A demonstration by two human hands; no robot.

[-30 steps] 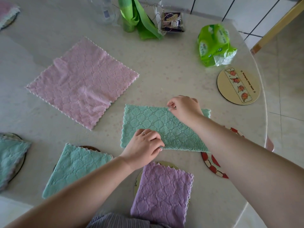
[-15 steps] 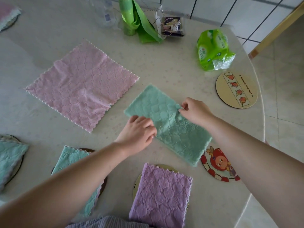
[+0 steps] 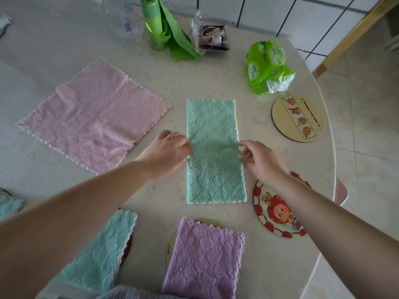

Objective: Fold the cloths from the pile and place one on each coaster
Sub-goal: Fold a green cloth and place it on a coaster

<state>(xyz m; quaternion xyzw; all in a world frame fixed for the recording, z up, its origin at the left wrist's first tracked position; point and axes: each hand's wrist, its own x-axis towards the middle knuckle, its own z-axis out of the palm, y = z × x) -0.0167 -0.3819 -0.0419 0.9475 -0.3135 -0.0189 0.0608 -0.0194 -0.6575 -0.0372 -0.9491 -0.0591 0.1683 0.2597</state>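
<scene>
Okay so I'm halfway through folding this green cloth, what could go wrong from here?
The long green cloth is held only by fingertips at its side edges, left hand and right hand, so the halves may land misaligned. Its near end lies close to the red coaster and could nudge it. Folded, it may overhang that coaster.

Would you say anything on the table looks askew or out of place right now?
Only slightly: the purple cloth sits off-centre, leaving its coaster's left rim showing. The pink cloth lies unfolded and crooked. Nothing looks spilled or damaged.
</scene>
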